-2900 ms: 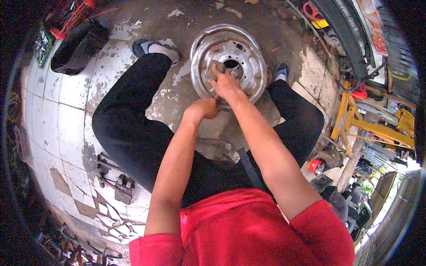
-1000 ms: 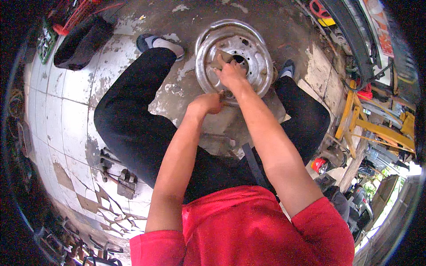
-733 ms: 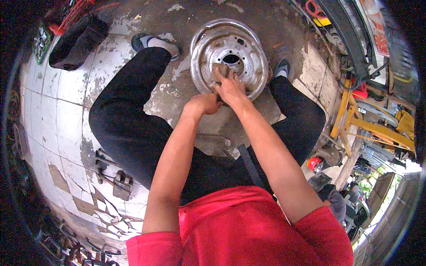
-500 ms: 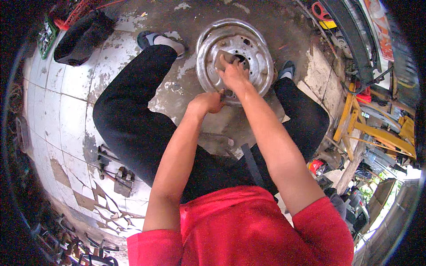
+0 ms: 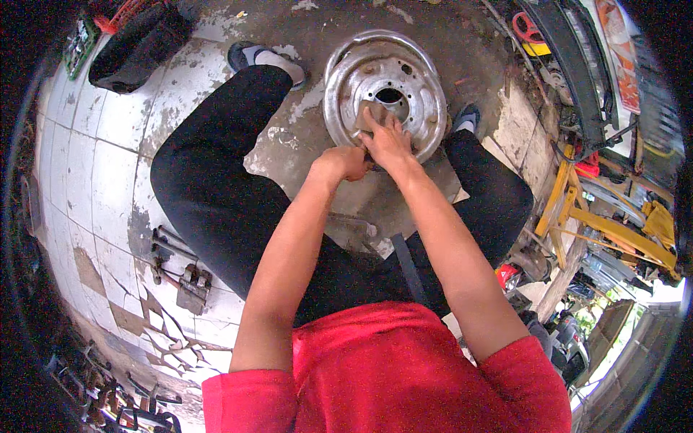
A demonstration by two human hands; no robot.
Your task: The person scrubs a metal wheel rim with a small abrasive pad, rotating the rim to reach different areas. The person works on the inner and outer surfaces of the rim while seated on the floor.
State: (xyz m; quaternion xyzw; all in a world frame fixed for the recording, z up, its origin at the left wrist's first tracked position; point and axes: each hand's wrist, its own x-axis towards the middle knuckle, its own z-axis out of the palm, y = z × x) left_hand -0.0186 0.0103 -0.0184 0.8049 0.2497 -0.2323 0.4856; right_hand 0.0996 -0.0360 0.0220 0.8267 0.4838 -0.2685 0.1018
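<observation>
A silvery steel wheel rim (image 5: 422,130) lies on the floor between my feet, its face up, with a round centre hole and a ring of smaller holes. My left hand (image 5: 343,164) is closed around the rim's near edge, and its fingertips are partly hidden. Just right of it, my right hand (image 5: 392,144) presses a brown flat piece, which looks like sandpaper (image 5: 369,117), onto the wheel's face below the centre hole. The fingers lie over the sheet, with the index finger stretched forward on it.
My legs in black trousers (image 5: 209,144) bend around both sides of the wheel. A black bin-like container (image 5: 133,54) lies at far left. A metal tool (image 5: 191,289) rests on broken white tiles at left. Yellow metal frames (image 5: 613,231) and clutter line the right side.
My right hand has drawn the sandpaper toward me over the wheel's face, from beside the centre hole to below it, uncovering the hole. My left hand keeps its grip on the near edge.
</observation>
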